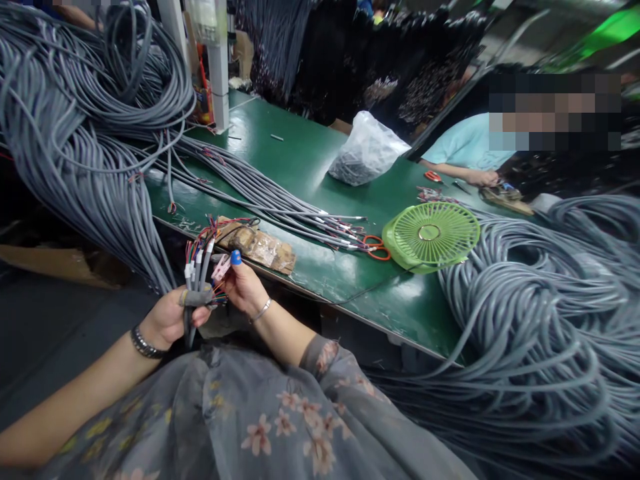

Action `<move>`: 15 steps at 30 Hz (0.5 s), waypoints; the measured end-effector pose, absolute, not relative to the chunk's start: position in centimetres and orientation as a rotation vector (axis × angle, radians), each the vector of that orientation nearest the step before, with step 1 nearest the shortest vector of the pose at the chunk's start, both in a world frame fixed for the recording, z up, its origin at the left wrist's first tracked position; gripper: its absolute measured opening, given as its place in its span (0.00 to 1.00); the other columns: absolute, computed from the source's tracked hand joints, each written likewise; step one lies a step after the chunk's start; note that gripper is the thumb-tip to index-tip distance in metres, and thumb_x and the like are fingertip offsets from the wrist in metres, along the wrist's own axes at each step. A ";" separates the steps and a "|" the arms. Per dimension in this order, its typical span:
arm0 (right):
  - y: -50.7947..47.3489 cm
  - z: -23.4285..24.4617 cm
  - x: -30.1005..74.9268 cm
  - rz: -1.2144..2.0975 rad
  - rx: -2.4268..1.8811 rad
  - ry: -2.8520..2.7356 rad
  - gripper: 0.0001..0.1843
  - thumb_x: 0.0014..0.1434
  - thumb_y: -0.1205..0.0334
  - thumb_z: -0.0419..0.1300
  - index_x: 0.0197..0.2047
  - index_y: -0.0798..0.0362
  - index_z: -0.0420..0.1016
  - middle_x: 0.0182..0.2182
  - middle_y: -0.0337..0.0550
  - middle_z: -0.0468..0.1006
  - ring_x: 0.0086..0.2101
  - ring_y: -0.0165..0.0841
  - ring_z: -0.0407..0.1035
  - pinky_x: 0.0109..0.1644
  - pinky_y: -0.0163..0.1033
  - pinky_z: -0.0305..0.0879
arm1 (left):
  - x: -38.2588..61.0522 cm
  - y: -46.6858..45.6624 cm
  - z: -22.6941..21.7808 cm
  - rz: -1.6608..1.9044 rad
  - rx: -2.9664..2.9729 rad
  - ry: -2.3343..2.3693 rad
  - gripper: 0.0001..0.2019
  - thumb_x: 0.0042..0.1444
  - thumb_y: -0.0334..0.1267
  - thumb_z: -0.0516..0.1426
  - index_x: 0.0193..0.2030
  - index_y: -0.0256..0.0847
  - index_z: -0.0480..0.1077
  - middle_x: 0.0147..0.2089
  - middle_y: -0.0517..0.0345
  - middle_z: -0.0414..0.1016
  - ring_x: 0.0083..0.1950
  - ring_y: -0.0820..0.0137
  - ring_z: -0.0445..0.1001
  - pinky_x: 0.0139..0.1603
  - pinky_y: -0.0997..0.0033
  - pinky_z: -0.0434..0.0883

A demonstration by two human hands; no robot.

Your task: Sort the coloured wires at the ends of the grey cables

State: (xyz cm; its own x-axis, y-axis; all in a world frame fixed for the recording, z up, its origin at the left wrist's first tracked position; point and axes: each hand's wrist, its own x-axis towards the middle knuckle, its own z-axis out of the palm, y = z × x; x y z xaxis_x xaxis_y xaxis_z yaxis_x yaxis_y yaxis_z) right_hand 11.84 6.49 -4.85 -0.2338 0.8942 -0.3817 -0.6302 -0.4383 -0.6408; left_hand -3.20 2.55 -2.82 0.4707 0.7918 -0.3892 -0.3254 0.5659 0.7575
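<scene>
My left hand (173, 317) is closed around a small bunch of grey cables (196, 277) held upright, with thin coloured wires fanning from their stripped ends. My right hand (243, 283) pinches a small pink connector (221, 267) at those wire ends; a blue cap covers one fingertip. Both hands hover over my lap, just in front of the green table's (310, 167) near edge.
Big coils of grey cable hang at the left (75, 133) and pile at the right (540, 320). On the table lie cut cables (280, 200), a green fan (431, 235), orange scissors (376, 247), a plastic bag (367, 150) and taped packets (263, 248). Another person (470, 150) works across it.
</scene>
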 end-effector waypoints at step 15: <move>5.7 -4.1 13.5 1.993 -0.846 -0.520 0.25 0.67 0.38 0.62 0.34 0.53 0.77 0.27 0.39 0.76 0.26 0.28 0.66 0.32 0.32 0.70 | -2.9 0.4 -2.2 0.851 0.711 0.985 0.18 0.36 0.45 0.75 0.27 0.40 0.75 0.13 0.67 0.64 0.16 0.76 0.61 0.19 0.74 0.61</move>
State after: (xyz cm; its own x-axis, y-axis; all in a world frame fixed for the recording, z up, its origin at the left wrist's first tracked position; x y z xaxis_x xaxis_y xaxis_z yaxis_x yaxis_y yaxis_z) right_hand 13.54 5.70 -4.07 -0.3776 0.8520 -0.3626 -0.5662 -0.5223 -0.6377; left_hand -2.91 0.38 -2.18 0.2973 0.8618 -0.4111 -0.2810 0.4905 0.8249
